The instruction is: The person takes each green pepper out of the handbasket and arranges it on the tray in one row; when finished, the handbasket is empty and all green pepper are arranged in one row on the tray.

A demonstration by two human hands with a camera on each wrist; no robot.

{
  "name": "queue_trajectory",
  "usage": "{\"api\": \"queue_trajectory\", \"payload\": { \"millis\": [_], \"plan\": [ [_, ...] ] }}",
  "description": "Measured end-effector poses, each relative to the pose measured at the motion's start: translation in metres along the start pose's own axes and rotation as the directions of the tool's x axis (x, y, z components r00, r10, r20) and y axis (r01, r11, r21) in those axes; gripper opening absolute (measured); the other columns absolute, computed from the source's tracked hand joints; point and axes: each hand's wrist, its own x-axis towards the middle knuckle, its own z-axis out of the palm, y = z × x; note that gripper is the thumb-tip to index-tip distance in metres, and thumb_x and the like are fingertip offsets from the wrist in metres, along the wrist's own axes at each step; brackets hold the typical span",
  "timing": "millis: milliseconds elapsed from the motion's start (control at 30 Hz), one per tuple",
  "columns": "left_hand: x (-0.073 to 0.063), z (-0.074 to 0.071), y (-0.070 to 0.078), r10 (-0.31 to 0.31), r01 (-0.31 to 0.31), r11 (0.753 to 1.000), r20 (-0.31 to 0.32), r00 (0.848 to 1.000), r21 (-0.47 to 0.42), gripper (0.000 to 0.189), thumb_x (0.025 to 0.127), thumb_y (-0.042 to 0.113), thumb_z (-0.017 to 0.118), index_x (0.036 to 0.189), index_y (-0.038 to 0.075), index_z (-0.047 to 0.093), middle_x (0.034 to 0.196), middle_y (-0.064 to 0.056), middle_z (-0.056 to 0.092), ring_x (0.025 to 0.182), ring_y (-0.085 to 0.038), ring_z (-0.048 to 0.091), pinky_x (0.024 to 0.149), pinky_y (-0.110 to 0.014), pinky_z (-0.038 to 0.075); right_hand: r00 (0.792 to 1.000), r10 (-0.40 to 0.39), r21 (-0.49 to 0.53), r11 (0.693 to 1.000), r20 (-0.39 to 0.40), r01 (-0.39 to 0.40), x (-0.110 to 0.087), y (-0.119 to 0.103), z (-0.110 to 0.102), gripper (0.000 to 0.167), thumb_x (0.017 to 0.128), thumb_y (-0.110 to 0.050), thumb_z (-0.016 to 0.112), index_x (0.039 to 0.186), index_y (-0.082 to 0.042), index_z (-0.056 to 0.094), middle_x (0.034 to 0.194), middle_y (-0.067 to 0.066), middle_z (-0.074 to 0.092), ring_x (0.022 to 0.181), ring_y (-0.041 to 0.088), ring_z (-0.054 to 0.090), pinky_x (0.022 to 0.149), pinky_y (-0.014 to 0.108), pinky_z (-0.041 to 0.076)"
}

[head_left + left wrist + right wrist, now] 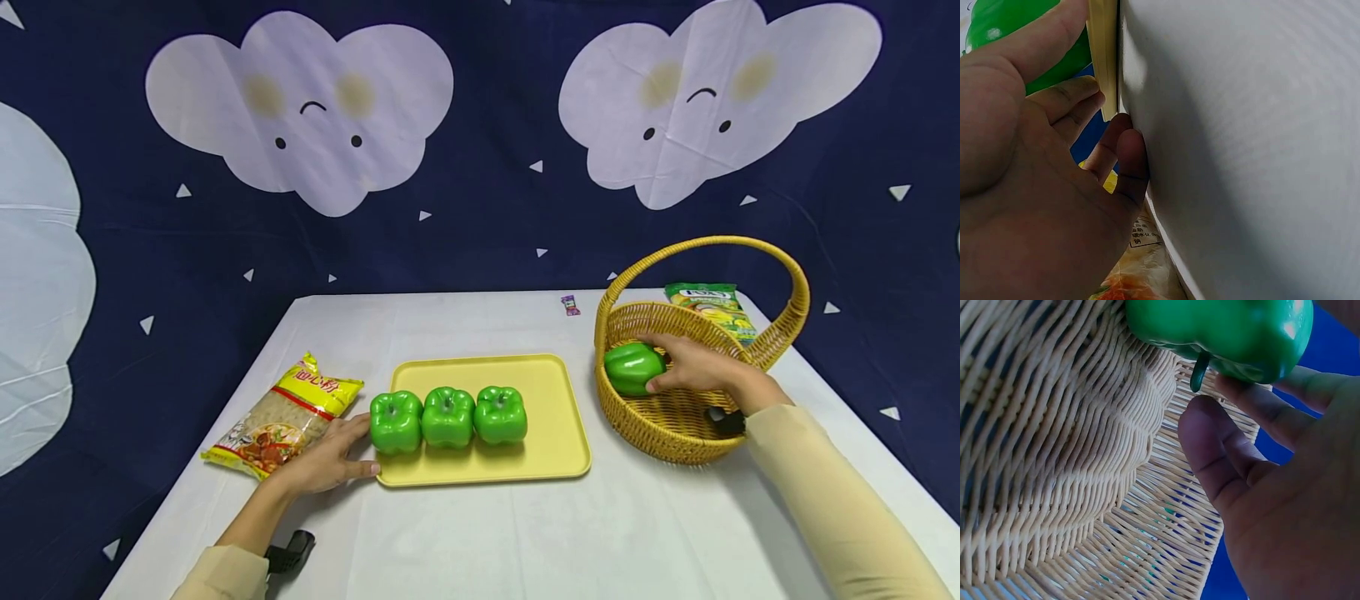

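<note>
Inside the yellow wicker basket [678, 446] lies a glossy green bell pepper [632, 367] on its side. My right hand [693, 365] reaches into the basket and holds the pepper at its right end, thumb on the near side and fingers on the far side. The right wrist view shows its stem [1199, 370] towards the palm, two other fingers off it. With relaxed fingers, my left hand [330, 458] touches the near left corner of a yellow tray [551, 417]. Three upright green bell peppers [448, 417] stand in a row on the tray's left part.
A yellow and clear food packet [288, 417] lies left of the tray, beside my left hand. Behind the basket is a green snack bag [712, 304]; a small purple wrapped sweet [571, 305] lies near the back edge. The basket's tall handle [705, 242] arches above my right hand.
</note>
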Motion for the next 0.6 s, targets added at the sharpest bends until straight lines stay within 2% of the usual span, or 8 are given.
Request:
{"api": "queue_trajectory", "payload": {
  "millis": [167,400,600],
  "plan": [
    [-0.0001,-0.0003,0.0002,-0.004,0.004,1.0,0.002,1.0,0.001,0.083,0.078,0.034,0.074,0.146,0.005,0.034,0.153,-0.02,0.027,0.137,-0.041,0.019,0.108,-0.07,0.016,1.0,0.009,0.003,1.0,0.002,-0.009,-0.0006,-0.0002,0.0004,0.087,0.075,-0.032,0.078,0.143,-0.002,0.033,0.135,0.025,0.047,0.116,0.037,0.047,0.092,0.049,0.042],
    [-0.0005,-0.0007,0.0007,-0.007,0.007,1.0,0.004,1.0,0.0,0.084,0.078,0.034,0.074,0.146,0.006,0.033,0.153,-0.02,0.026,0.139,-0.042,0.016,0.108,-0.071,0.014,0.999,0.017,0.039,0.999,0.035,-0.019,-0.0012,0.0015,0.0022,0.088,0.075,-0.023,0.078,0.145,-0.003,0.028,0.134,0.023,0.047,0.117,0.037,0.05,0.096,0.05,0.041],
    [-0.0006,-0.0003,0.0006,-0.005,0.005,1.0,0.005,1.0,0.003,0.084,0.078,0.034,0.073,0.146,0.005,0.033,0.153,-0.021,0.026,0.138,-0.042,0.017,0.108,-0.071,0.015,0.998,0.026,0.047,0.999,0.049,-0.028,-0.0023,0.0016,0.0004,0.084,0.078,-0.024,0.075,0.145,-0.003,0.028,0.132,0.024,0.049,0.118,0.041,0.049,0.095,0.052,0.043]
  ]
}}
